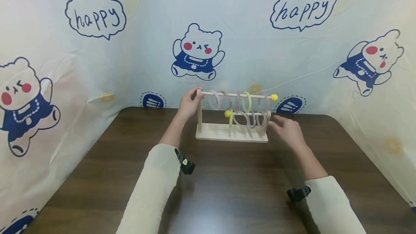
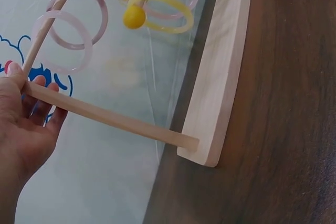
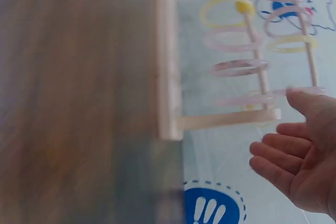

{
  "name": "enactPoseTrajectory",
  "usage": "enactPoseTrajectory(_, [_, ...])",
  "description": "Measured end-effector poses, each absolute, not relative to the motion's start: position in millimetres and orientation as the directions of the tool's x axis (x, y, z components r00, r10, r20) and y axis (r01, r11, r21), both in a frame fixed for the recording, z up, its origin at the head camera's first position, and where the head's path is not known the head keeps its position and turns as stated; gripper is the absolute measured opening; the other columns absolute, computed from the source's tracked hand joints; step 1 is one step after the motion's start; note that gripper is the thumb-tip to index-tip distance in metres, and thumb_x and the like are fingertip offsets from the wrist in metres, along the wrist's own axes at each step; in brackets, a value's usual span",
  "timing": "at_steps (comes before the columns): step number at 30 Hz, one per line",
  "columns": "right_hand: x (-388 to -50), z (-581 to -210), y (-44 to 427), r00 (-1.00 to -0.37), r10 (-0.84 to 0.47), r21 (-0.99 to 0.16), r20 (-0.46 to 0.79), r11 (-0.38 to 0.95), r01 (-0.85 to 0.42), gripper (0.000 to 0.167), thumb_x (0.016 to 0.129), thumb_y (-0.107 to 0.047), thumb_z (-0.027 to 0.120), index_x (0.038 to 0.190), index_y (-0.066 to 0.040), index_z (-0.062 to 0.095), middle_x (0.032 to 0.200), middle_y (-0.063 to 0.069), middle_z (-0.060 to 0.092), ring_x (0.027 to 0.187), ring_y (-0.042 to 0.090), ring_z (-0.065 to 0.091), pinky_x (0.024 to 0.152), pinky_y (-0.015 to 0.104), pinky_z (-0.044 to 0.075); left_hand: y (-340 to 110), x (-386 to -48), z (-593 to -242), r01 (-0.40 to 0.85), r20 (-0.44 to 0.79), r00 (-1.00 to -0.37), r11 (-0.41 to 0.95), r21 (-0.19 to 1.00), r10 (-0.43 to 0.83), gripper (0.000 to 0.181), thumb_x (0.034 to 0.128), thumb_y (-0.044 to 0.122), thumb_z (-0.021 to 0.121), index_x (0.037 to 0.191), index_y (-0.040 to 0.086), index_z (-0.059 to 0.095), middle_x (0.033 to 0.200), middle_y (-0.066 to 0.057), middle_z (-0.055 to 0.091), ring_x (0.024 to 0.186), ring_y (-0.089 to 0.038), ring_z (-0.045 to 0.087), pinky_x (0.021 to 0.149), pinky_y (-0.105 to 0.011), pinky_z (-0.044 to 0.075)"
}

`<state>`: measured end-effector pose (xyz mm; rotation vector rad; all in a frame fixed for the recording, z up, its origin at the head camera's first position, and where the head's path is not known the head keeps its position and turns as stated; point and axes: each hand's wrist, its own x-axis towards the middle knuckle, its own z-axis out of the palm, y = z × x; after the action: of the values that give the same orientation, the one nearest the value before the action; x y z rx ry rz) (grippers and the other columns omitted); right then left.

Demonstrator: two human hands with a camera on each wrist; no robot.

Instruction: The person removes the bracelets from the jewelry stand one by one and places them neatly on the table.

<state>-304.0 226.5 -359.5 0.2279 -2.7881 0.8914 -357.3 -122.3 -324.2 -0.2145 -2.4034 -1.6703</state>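
A wooden bracelet rack [image 1: 231, 135] stands at the far part of the table, with a flat base and two upright posts. Its upper rod, from the left post, ends in a yellow ball [image 1: 274, 97]; the lower rod, from the right post, ends in another yellow ball [image 1: 228, 113]. Several translucent pinkish and purplish bracelets and a yellow bracelet [image 2: 186, 17] hang on the rods. My left hand [image 1: 189, 104] holds the top of the left post [image 2: 105, 116] between thumb and fingers. Beside the right post, my right hand [image 3: 310, 166] has its fingers extended, gripping nothing.
The brown wooden table [image 1: 211, 183] extends in front of the rack. Behind and at both sides hangs a pale sheet [image 1: 247, 46] printed with bears and lettering. Black wrist cameras [image 1: 186, 166] sit at both cuffs.
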Motion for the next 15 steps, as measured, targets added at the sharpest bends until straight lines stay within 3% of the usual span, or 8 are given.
enactPoseTrajectory(3, [-309.0, -349.4, 222.3, -0.954, 0.001, -0.677, 0.299, 0.705, -0.211, 0.045, 0.096, -0.029, 0.050, 0.130, 0.001, 0.050, 0.124, 0.021, 0.054, 0.107, 0.038, 0.055, 0.086, 0.049, 0.045, -122.1, -356.8, -321.7, 0.217, 0.233, -0.972, 0.347, 0.913, -0.006, 0.050, 0.0908, 0.043, 0.050, 0.133, 0.016, 0.048, 0.140, -0.007, 0.043, 0.127, -0.025, 0.040, 0.102, -0.042, 0.033])
enactPoseTrajectory(8, [-316.9, -339.7, 211.9, -0.938, 0.123, -0.805, 0.323, 0.557, -0.205, 0.047, 0.095, -0.037, 0.051, 0.127, -0.004, 0.055, 0.120, 0.018, 0.058, 0.096, 0.031, 0.063, 0.080, 0.039, 0.051, -121.4, -358.3, -321.4, 0.215, 0.233, -0.972, 0.344, 0.914, -0.011, 0.049, 0.0901, 0.044, 0.050, 0.132, 0.018, 0.049, 0.140, -0.006, 0.043, 0.127, -0.024, 0.040, 0.101, -0.042, 0.034])
enactPoseTrajectory(15, [-323.3, -339.2, 199.4, -0.926, 0.145, -0.817, 0.349, 0.531, -0.225, 0.044, 0.090, -0.030, 0.061, 0.121, 0.001, 0.058, 0.115, 0.019, 0.060, 0.107, 0.029, 0.058, 0.084, 0.038, 0.049, -122.0, -358.4, -326.1, 0.231, 0.242, -0.970, 0.308, 0.923, 0.005, 0.050, 0.0907, 0.042, 0.049, 0.133, 0.016, 0.047, 0.133, -0.008, 0.050, 0.122, -0.025, 0.046, 0.098, -0.045, 0.037])
